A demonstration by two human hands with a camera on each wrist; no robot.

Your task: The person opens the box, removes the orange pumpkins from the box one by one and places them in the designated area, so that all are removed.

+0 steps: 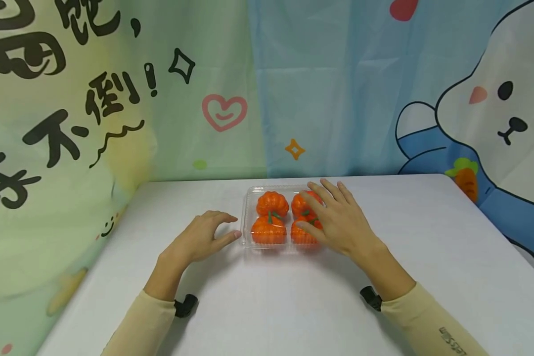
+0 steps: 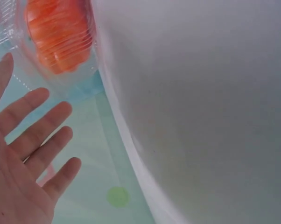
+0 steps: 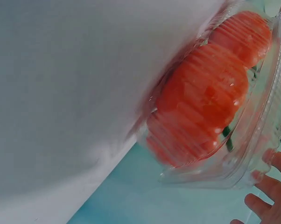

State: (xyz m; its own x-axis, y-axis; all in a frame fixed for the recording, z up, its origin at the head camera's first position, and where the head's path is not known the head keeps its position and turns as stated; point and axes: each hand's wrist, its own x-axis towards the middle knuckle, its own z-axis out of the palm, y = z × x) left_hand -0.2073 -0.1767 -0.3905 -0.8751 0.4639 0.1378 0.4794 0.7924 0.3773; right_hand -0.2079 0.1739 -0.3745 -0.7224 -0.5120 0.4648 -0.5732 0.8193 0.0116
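Observation:
A clear plastic box sits on the white table, holding several small orange pumpkins with green stems. Just off the box's left side is my left hand, thumb and fingers apart with nothing between them. In the left wrist view its fingers are spread below the box's corner. My right hand reaches over the right end of the box, fingers spread, covering part of the pumpkins there. From the right wrist, the fingertips show right at the box's edge, and the ridged clear side faces the camera.
The white table runs back to a printed curtain with dark lettering, a heart and a cartoon animal. Each wrist carries a small black camera, one on the left and one on the right.

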